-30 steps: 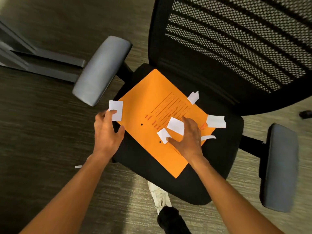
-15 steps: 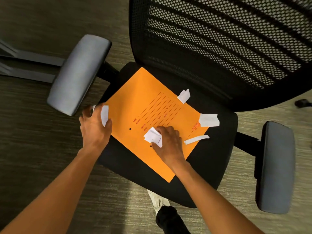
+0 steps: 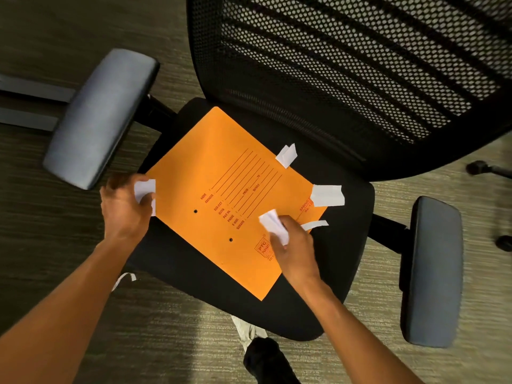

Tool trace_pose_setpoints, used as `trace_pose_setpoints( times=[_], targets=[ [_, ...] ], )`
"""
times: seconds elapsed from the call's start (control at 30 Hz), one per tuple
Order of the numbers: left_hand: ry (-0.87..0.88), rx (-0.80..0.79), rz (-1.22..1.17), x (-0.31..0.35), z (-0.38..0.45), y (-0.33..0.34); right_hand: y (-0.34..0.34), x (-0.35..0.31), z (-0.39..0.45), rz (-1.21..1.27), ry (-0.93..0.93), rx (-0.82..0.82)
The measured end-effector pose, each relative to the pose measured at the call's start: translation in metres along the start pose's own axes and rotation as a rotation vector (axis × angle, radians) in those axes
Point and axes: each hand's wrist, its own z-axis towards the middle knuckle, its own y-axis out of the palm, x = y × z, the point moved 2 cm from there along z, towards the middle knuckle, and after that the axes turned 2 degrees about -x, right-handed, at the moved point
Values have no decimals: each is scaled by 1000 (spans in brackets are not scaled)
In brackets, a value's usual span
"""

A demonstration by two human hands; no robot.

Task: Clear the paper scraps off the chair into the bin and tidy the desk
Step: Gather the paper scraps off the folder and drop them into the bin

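Note:
An orange file folder [image 3: 221, 195] lies flat on the black seat of an office chair [image 3: 340, 261]. My left hand [image 3: 124, 209] is at the folder's left edge, closed on a white paper scrap [image 3: 144, 189]. My right hand [image 3: 296, 248] rests on the folder's lower right part, closed on crumpled white scraps [image 3: 273, 224]. Three loose scraps remain: a folded one [image 3: 286, 155] at the folder's upper right edge, a wider one [image 3: 327, 194] at its right corner, and a thin strip [image 3: 314, 224] just right of my right hand.
The chair's mesh back [image 3: 346, 67] rises behind the seat, with grey armrests at the left [image 3: 99, 117] and right [image 3: 432, 270]. One small scrap [image 3: 127, 277] lies on the carpet under my left forearm. My shoe [image 3: 249, 328] is below the seat's front edge.
My right hand gathered the two scraps from the folder's middle and crumpled them in its grip. The left hand closed tighter around its scrap.

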Motion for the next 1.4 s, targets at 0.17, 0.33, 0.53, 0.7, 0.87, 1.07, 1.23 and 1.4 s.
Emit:
trace_pose_setpoints(
  times=[0.17,0.33,0.53,0.7,0.87,1.07,1.23,1.4],
  targets=[
    [-98,-25,-46,2,3,-2,-54,32,6,-118,45,160],
    [-96,13,-52,8,3,-5,-91,51,25,-197,101,262],
    [-114,-20,-111,20,-3,-8,-102,56,49,-254,138,215],
    [-11,-41,-122,60,-1,-3,-94,51,61,-250,80,71],
    [144,-128,-97,112,11,18,-90,59,71,-298,63,28],
    [198,-282,-82,172,23,60,-104,65,72,-287,119,163],
    [231,-352,-72,206,27,95,-112,70,56,-86,184,239],
    [230,-316,-84,228,33,116,-110,74,31,150,259,307]
  ],
)
